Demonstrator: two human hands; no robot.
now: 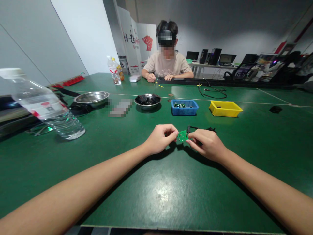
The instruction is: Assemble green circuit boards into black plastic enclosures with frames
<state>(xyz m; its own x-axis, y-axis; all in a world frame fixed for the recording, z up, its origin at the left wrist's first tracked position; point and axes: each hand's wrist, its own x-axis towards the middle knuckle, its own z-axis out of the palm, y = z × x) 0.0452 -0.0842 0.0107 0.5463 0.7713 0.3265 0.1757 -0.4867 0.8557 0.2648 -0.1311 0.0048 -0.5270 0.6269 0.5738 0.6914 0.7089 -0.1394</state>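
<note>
A small green circuit board [183,135] is held just above the green table [156,182]. My left hand [163,138] pinches its left edge between thumb and forefinger. On the opposite edge, the fingertips of my right hand [207,143] are closed on the same board. Behind my right hand lies a black plastic frame [193,127], partly hidden by the fingers. Farther back stands a blue tray [184,111] with several circuit boards in it. To its right is a yellow tray [226,111] with a small dark piece inside.
A metal bowl [148,105] of black parts stands left of the blue tray. Another metal bowl [91,98] and a large water bottle [49,104] are at the left. A black cable [215,93] lies at the back. Across the table sits another person [168,67].
</note>
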